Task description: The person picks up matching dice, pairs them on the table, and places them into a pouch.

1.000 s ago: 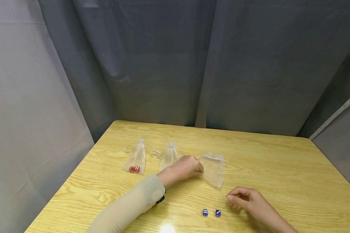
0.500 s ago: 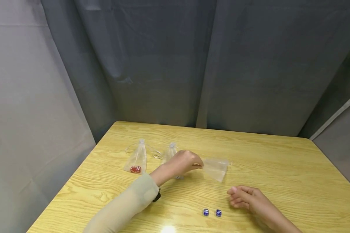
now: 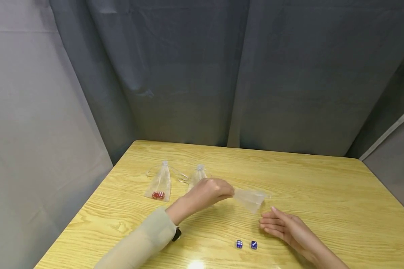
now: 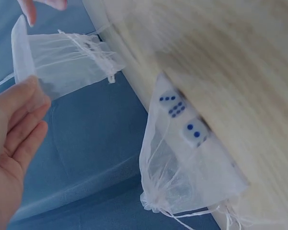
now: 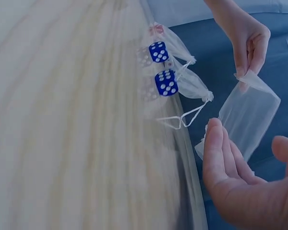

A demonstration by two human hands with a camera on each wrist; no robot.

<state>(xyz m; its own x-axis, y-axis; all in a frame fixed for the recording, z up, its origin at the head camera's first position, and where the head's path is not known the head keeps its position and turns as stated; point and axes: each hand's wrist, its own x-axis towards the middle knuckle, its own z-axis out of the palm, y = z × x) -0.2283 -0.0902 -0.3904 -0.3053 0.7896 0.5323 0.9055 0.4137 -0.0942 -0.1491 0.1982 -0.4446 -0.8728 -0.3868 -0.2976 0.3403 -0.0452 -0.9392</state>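
Observation:
My left hand [image 3: 210, 191] pinches one edge of a sheer white drawstring bag [image 3: 250, 200] and holds it above the table. In the left wrist view the thumb and fingertips grip the bag's closed end, and its gathered drawstring end [image 4: 93, 52] points away. No dice show inside this bag. Just right of it is my right hand [image 3: 291, 229], fingers straight and thumb apart, holding nothing. In the right wrist view its fingertips overlap the bag's drawstring end. Two blue dice, one [image 3: 239, 244] left of the other [image 3: 254, 245], lie on the table nearer me.
A tied sheer bag [image 3: 162, 181] with red dice [image 3: 158, 195] lies at the left of the wooden table [image 3: 340, 201]. Beside it is another tied bag [image 3: 198, 177], partly behind my left hand; white dice [image 4: 194, 133] show inside. Grey curtains [image 3: 175, 74] stand behind the table.
My left hand has lifted the bag off the table and tilted it, with the drawstring end swinging right. My right hand's fingers have straightened and its thumb has spread.

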